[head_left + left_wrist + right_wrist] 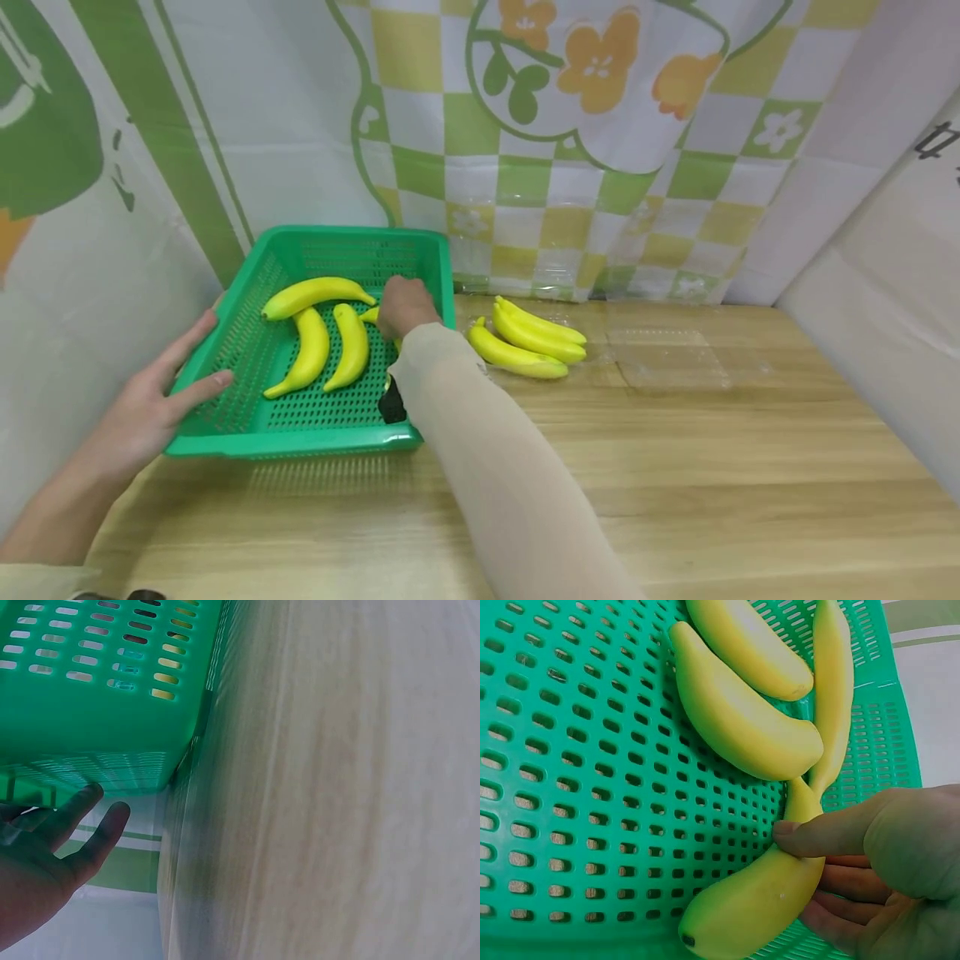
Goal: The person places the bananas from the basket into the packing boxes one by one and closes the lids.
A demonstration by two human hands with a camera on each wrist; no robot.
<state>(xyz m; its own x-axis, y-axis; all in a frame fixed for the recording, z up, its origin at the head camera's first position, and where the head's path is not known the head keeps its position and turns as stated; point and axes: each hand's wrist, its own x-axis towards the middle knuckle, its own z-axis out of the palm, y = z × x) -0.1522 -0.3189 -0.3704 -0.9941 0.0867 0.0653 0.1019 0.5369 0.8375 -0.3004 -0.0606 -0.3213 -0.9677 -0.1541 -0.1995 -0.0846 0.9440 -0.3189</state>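
A green plastic basket (300,442) with slotted walls stands on the table, several yellow bananas (351,346) lying in it. Inside its right part, my right hand (408,307) holds a banana (750,904), thumb on one side and fingers on the other, as the right wrist view shows. That banana's narrow end meets the others in the basket. My left hand (161,400) is at the basket's left side, thumb over the rim and fingers outside the wall. In the left wrist view the left hand's fingers (101,840) look extended beside the basket.
To the right of the basket lie more bananas (525,337), partly on clear plastic. A transparent plastic tray (667,358) sits farther right on the wooden table (712,483). A patterned cloth (547,208) hangs behind, and pale walls stand at both sides.
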